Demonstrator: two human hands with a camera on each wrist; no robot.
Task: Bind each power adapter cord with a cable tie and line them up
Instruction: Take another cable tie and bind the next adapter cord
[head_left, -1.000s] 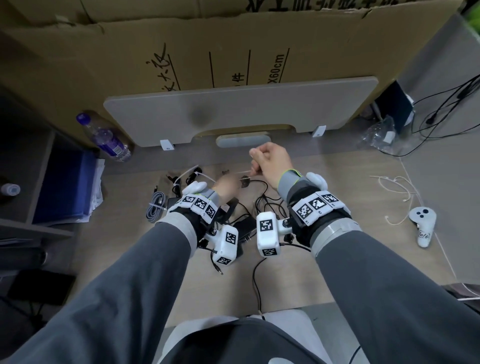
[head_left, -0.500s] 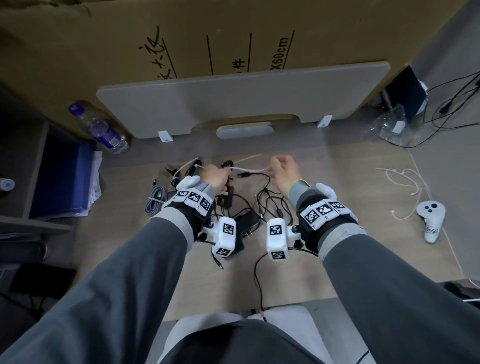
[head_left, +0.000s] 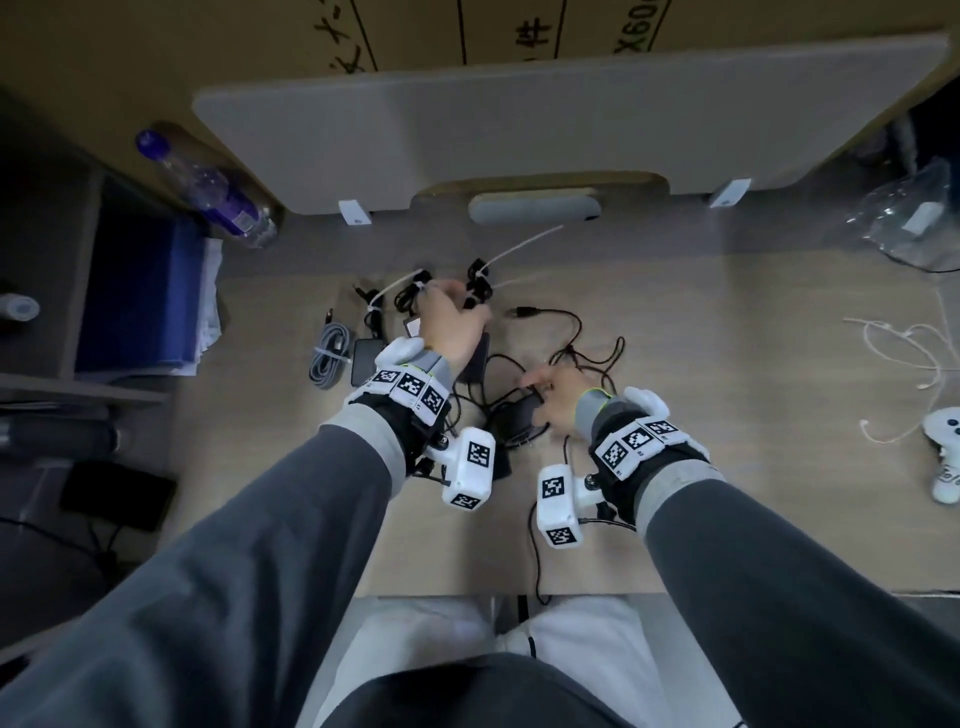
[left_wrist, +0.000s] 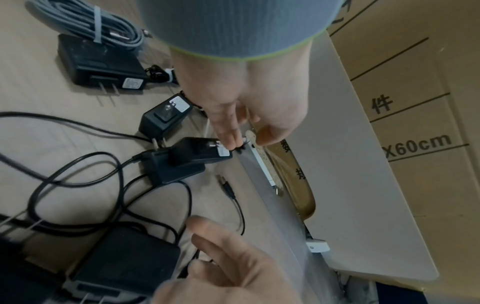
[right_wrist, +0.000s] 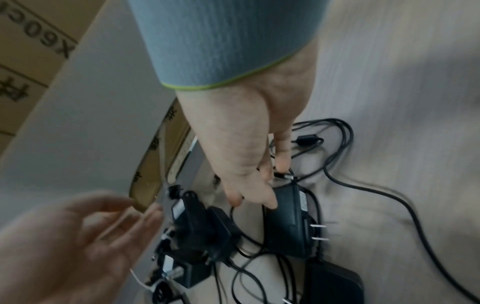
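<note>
Grey cable (head_left: 326, 354) sits far left on the bench (head_left: 727, 415), coiled and tied, with a black adapter (head_left: 364, 359) just beside it; I read that as the start of the finished row. Next along, more small adapters with white ties (head_left: 384, 293) sticking out lie at the back, tails uncut. My left hand (head_left: 451, 322) is over that cluster, grip pinched on a small black cord bundle (left_wrist: 240, 147) by the tied adapter (left_wrist: 200, 151); I judge I'm setting it down in line with the others. Centre of the bench is the untidy part: loose black cord (head_left: 576, 332) looping over and under itself, not yet bound. My right hand (head_left: 553, 402) is down on the next adapter (right_wrist: 291, 218), fingertips touching its casing, grip loose and not closed round it. That reach makes sense, since this one's cord is loose. Spare ties (head_left: 904, 353) wait well off to the right.
</note>
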